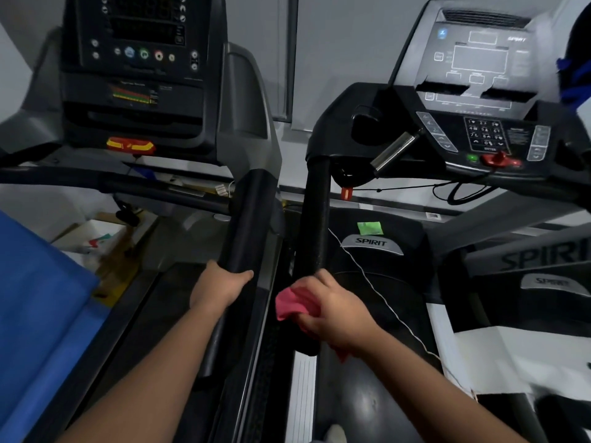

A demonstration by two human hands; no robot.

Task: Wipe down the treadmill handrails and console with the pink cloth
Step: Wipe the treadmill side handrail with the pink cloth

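Observation:
Two treadmills stand side by side. My right hand (332,310) grips the pink cloth (295,303), wrapped around the lower part of the right treadmill's black left handrail (315,219). My left hand (220,287) rests on the left treadmill's black right handrail (246,225), fingers curled over it with no cloth in it. The right treadmill's console (479,91) sits at the upper right with a keypad and a red stop button. The left treadmill's dark console (140,59) is at the upper left.
A narrow gap separates the two handrails. A blue mat (38,302) leans at the far left, with boxes and clutter (102,244) beyond it. A thin white cord (377,289) runs across the right treadmill's motor cover. A blue object (575,78) hangs at the right edge.

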